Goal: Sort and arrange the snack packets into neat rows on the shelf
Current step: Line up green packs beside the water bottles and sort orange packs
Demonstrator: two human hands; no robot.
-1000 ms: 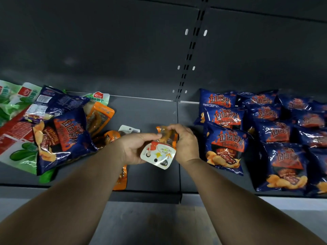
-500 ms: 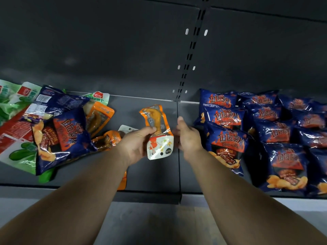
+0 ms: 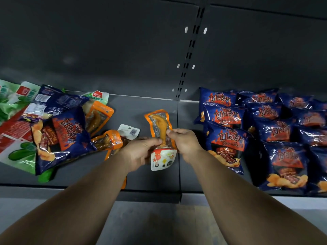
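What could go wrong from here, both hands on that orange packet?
1. Both hands, left and right, only pinch the orange packet at its middle; it could slip or twist on the way down.
2. The jumbled pile lies close on the left; a stray forearm might knock packets off the shelf edge.
3. The blue rows sit right beside the gap, so a crooked placement may nudge them.
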